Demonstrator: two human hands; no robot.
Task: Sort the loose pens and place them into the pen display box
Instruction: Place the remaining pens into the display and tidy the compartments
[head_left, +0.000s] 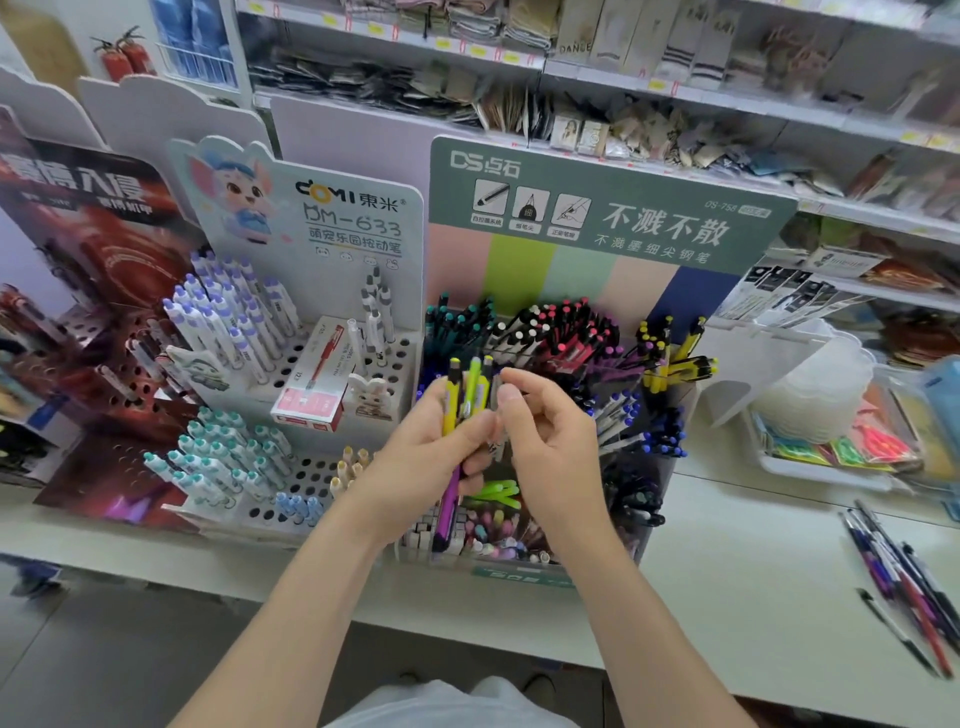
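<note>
Red pen carton (311, 382) on white rack (317, 470) beside the pen display box (613, 218)

The left hand (431, 457), gripping a bunch of pens (470, 395), and the right hand (550, 436) close against it hung over the middle of the pen display box (519, 571), covering its central compartments. Upright pens packed the rear rows, and the tall header board (608, 208) closed off the back. A white perforated stand (311, 467) stood against the box's left side. To the right, a strip of shelf (753, 561) lay open between the box and the loose pens (904, 582).
</note>
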